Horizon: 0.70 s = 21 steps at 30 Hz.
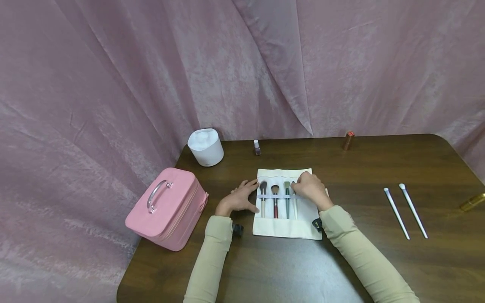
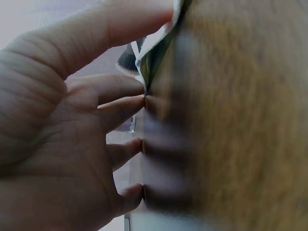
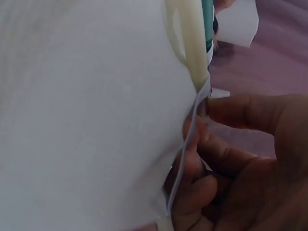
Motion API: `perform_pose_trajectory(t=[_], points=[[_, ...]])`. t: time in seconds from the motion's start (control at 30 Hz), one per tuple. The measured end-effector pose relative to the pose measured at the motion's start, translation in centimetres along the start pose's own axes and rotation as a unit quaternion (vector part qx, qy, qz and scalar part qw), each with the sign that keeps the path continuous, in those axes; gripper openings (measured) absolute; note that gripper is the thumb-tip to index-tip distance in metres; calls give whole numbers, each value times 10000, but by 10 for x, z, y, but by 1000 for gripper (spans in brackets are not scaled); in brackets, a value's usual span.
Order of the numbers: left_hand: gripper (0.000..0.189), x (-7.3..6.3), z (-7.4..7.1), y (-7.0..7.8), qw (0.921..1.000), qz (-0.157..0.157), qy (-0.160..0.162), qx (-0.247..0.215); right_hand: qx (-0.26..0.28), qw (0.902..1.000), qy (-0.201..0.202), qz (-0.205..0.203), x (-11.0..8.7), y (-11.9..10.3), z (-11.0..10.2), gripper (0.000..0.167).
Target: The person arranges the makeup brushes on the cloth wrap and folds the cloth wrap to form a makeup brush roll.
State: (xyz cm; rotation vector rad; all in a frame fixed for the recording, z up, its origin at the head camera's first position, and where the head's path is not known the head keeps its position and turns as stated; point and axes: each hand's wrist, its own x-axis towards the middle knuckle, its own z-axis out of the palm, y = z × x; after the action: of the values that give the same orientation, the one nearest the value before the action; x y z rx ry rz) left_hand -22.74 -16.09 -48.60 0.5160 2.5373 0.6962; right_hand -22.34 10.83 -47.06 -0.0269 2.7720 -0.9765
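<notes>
A cream cloth brush roll [image 1: 282, 229] lies spread on the table, with several makeup brushes tucked under its pale lilac elastic band [image 3: 179, 178]. My right hand [image 1: 311, 189] pinches the rightmost makeup brush [image 1: 295, 207] near its head, just above the band. In the right wrist view its cream handle [image 3: 191, 38] runs under the elastic, and the fingers hide its head. A green brush [image 1: 287, 202] sits beside it, then a red-handled brush [image 1: 275, 206] and a dark-bristled brush [image 1: 263, 189]. My left hand [image 1: 240, 198] rests with spread fingers at the roll's left edge, thumb on the cloth.
Left stands a pink case [image 1: 164, 206] with a metal handle. Along the back are a white rounded container [image 1: 206, 147], a small bottle [image 1: 257, 148] and a lipstick [image 1: 348, 141]. Two white sticks [image 1: 397, 213] and a gold tube [image 1: 472, 203] lie to the right.
</notes>
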Motion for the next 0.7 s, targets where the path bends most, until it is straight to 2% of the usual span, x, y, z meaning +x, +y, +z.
perform_pose_trajectory(t=[0.2, 0.4, 0.47, 0.57, 0.7], points=[[96, 0, 0, -1, 10000, 99, 6, 4, -399, 9992, -73, -27, -3, -4, 0, 45], [95, -2, 1, 1, 9998, 160, -20, 87, -634, 9978, 105, -178, -8, -12, -9, 39], [95, -2, 1, 1, 9999, 140, -18, 98, -449, 9981, 283, -326, -9, -14, -14, 33], [94, -2, 0, 2, 9999, 138, 11, 94, 105, 9958, 630, -661, -10, -15, -21, 25], [95, -1, -1, 1, 9998, 171, 3, 98, 1058, 9834, 1005, -1076, -9, -13, -25, 24]])
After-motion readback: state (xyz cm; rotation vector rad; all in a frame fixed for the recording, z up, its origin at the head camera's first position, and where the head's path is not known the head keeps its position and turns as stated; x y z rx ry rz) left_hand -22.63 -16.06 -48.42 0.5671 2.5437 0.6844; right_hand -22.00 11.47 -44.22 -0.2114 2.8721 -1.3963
